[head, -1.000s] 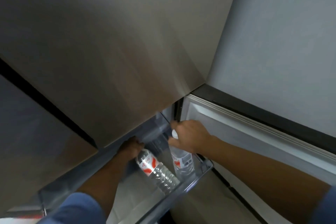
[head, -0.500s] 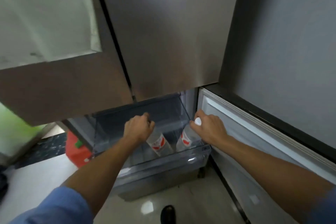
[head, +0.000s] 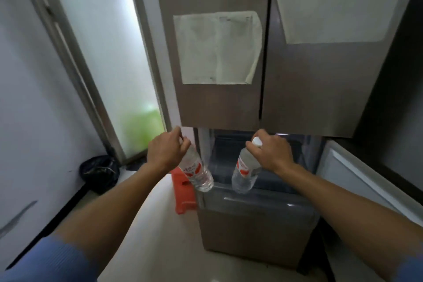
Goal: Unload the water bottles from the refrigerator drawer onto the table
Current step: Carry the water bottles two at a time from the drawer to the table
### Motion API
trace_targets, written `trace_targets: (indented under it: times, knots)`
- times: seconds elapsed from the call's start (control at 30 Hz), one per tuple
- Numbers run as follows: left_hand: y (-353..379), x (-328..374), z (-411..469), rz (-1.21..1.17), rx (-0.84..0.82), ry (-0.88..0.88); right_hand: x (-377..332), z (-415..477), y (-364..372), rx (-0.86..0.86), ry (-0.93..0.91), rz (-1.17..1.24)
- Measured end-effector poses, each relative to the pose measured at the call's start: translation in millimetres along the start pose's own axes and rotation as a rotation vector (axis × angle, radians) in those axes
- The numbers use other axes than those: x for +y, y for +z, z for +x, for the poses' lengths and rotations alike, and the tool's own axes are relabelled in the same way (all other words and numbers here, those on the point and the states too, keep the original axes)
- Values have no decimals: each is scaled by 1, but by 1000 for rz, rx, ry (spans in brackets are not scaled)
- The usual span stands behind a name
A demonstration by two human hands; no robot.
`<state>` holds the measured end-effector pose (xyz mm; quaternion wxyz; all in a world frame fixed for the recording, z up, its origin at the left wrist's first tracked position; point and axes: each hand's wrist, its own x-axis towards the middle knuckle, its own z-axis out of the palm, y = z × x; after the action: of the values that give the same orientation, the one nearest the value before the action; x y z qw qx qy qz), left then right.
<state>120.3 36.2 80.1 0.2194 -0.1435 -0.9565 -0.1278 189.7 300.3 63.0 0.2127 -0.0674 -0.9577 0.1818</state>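
My left hand (head: 165, 151) grips the neck of a clear water bottle (head: 198, 171) with a red label, which hangs just left of the open refrigerator drawer (head: 254, 204). My right hand (head: 271, 154) holds a second clear bottle (head: 245, 173) with a red label and a white cap by its top, over the drawer's front part. Both bottles hang in the air, tilted a little, clear of the drawer. The drawer's inside is dark and mostly hidden behind the bottles and my right hand. The table is out of view.
The brown upper refrigerator doors (head: 286, 75) carry two pale paper sheets. A lower door (head: 357, 176) stands open at the right. A red plastic object (head: 183, 192) sits on the floor beside the drawer. A black bag (head: 99, 171) lies by the frosted glass door (head: 107, 64).
Both hands have lifted their bottles up and out of the drawer. The head camera has pulled back and risen, so the upper doors and the room's left side now show.
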Motion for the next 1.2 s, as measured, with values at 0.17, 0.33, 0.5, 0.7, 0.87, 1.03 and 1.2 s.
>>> trace_targets:
  times: [0.17, 0.33, 0.5, 0.7, 0.87, 1.03, 1.2]
  knots:
    - [-59, -120, -99, 79, -17, -186, -133, -39, 67, -203, -283, -8]
    - [-121, -254, -234, 213, -108, -421, -283, -106, 144, -372, -499, 0]
    - [-190, -379, -372, 327, -167, -609, -441, -192, 209, -515, -639, 59]
    - [-272, -487, -502, 389, -176, -846, -615, -289, 251, -622, -786, 191]
    - [-325, -553, -582, 432, -107, -1084, -745, -346, 274, -655, -993, 263]
    - [-356, -632, -647, 459, -104, -1237, -865, -395, 319, -748, -1175, 292]
    - [-386, -721, -694, 473, -89, -1398, -987, -436, 366, -776, -1321, 335]
